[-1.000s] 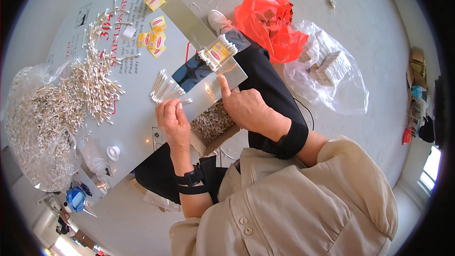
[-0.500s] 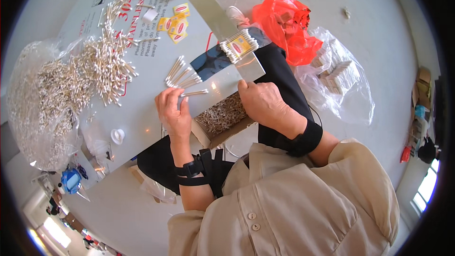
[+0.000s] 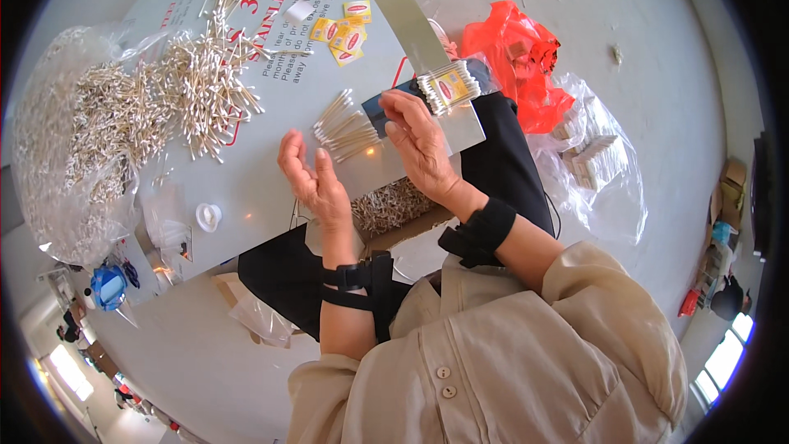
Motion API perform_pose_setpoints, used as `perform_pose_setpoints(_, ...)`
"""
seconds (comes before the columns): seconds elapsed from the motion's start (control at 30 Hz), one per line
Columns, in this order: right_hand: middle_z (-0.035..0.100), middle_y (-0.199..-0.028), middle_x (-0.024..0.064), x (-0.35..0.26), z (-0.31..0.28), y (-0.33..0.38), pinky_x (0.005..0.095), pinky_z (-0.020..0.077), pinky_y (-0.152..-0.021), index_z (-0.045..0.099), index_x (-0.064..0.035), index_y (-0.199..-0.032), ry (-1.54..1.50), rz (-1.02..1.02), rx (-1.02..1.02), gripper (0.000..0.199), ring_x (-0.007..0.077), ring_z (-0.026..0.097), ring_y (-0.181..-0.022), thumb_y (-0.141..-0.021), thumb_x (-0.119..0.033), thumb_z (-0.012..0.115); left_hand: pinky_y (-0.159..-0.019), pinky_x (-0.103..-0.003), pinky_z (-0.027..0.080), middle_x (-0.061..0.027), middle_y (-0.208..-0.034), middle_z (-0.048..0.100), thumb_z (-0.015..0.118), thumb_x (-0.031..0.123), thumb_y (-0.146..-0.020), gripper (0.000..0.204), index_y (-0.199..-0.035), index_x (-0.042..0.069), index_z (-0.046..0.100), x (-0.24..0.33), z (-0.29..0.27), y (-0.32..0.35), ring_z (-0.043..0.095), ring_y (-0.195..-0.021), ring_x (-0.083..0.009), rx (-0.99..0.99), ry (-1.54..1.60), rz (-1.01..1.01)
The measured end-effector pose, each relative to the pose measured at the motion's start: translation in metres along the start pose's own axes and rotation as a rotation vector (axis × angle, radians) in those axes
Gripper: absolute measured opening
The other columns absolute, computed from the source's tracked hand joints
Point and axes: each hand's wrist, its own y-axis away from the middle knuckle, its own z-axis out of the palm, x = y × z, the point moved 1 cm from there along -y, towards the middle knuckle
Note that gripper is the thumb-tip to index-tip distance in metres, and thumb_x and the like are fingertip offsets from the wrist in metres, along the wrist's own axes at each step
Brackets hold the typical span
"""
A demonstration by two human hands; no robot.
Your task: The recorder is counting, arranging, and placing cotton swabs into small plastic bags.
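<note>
One loose fan of swabs (image 3: 345, 127): it lies flat on the surface (image 3: 263, 173), just ahead of the gap between your hands.
Left hand (image 3: 314, 179): your grip is released and empty, fingers bent and thumb raised apart from them, just left of the fan.
Right hand (image 3: 423, 146): your grip is loose, fingers curled with nothing seen in them, over the dark blue strip (image 3: 371, 113); you cannot tell whether they touch it.
Bundle of swabs (image 3: 449, 88): it sits beyond your right hand near the surface's edge, with a yellow card on its face.
Yellow cards (image 3: 348, 31): several overlap farther up the surface, one apart.
Swab heap (image 3: 209, 86): it spreads on your left beside the clear bag (image 3: 45, 173).
Cardboard box (image 3: 411, 231): it is below the near edge, holding many swabs.
White cap (image 3: 209, 216): it rests near that edge, left of your left hand.
Red bag (image 3: 514, 66): it lies at your far right.
</note>
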Motion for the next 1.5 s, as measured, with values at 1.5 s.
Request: perform_pose_setpoints(1.5, 0.06, -0.103, 0.0115, 0.022, 0.013, -0.02, 0.0375, 0.0502, -0.085, 0.067, -0.0003, -0.095, 0.476, -0.379, -0.05, 0.025, 0.0303, 0.057, -0.096, -0.07, -0.002, 0.07, -0.08, -0.039, 0.047, -0.007, -0.088, 0.06, 0.066, -0.001, -0.076, 0.012, -0.085, 0.005, 0.06, 0.013, -0.03, -0.058, 0.054, -0.09, -0.0293, -0.55, -0.288, 0.033)
